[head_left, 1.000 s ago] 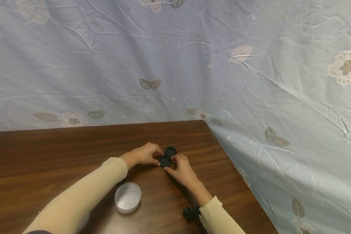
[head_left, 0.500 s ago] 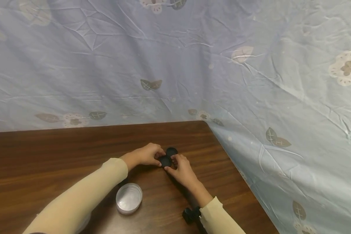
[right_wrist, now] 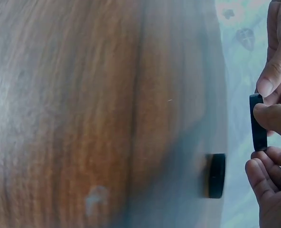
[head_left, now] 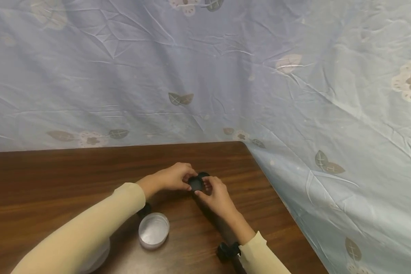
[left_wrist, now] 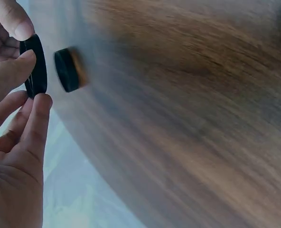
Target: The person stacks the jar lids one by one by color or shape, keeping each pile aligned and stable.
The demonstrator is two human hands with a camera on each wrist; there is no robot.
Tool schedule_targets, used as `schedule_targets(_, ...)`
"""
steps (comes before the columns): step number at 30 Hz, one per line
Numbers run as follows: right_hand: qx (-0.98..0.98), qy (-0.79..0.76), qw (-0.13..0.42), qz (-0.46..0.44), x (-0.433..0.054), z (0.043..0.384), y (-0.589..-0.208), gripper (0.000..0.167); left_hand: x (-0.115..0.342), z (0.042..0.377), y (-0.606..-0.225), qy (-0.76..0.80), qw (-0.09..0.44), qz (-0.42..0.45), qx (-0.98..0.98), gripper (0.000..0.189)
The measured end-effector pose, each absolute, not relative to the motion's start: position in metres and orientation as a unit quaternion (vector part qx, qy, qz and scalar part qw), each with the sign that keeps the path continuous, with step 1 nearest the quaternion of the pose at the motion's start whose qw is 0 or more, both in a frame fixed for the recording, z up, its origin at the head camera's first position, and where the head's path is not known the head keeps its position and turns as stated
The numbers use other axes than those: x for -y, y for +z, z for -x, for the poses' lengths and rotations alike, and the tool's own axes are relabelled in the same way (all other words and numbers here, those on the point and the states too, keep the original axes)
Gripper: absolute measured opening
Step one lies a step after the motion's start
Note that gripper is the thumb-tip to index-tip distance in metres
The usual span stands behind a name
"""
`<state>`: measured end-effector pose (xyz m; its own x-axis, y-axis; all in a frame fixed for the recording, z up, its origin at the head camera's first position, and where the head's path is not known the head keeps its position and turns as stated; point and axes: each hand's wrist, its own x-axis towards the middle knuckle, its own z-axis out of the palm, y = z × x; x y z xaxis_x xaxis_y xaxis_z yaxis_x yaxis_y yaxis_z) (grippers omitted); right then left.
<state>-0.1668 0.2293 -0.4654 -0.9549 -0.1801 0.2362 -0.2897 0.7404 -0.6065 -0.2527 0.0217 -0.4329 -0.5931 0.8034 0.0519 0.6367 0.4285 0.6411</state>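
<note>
Both hands hold one shallow round black lid (head_left: 196, 184) between them by its edge. My left hand (head_left: 176, 176) pinches its left side, thumb and fingers at the rim. On the right side my right hand (head_left: 217, 196) grips it the same way. Edge-on in the left wrist view, the held lid (left_wrist: 40, 71) has fingertips at both ends. Behind it on the table lies a second black round piece (head_left: 204, 174), partly covered by the held lid and fingers; its thick side (right_wrist: 217, 175) shows in the right wrist view.
A clear round container (head_left: 154, 230) stands on the brown wooden table (head_left: 72, 179), nearer the person. Another clear piece (head_left: 97, 257) is partly hidden under the left forearm. Floral cloth (head_left: 205, 76) hangs along the back and right table edges.
The held lid and both hands have shifted slightly up in the head view, so the lid now covers more of the black piece behind it. Both hands keep their hold.
</note>
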Motion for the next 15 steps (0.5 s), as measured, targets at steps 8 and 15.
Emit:
schedule_targets(8,0.926,0.338,0.083,-0.146,-0.227,0.153,-0.45,0.046,-0.017,0.233,-0.412,0.304,0.13,-0.427,-0.842,0.05)
schedule_targets(15,0.924,0.337,0.072,-0.167,-0.228,0.135,-0.445,0.044,-0.017,0.208,-0.402,0.266,0.114,-0.44,-0.85,0.047)
